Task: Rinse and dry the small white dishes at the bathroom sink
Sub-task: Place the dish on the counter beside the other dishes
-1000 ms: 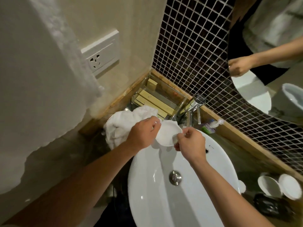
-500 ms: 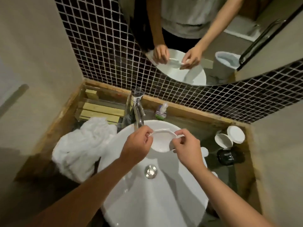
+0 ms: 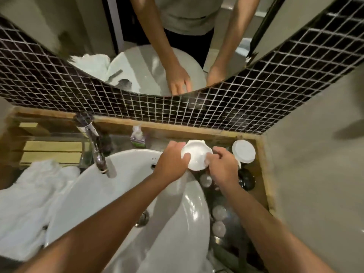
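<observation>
A small white dish (image 3: 197, 156) is held between both hands just past the right rim of the white basin (image 3: 126, 186), over the counter. My left hand (image 3: 173, 158) grips its left edge, thumb inside the bowl. My right hand (image 3: 222, 166) pinches its right edge. Another small white dish (image 3: 243, 151) lies on the counter close to the right of it, partly hiding one more behind my right hand. A crumpled white towel (image 3: 33, 198) lies left of the basin.
The chrome tap (image 3: 96, 150) reaches over the basin's back left, no water seen. A small pump bottle (image 3: 137, 135) stands behind the basin. Round pale items (image 3: 219, 212) and a dark object (image 3: 246, 179) sit on the counter right of the basin. Mirror and dark tiles rise behind.
Both hands have carried the dish from over the basin to the right, toward the dishes on the counter. The view has swung right and down.
</observation>
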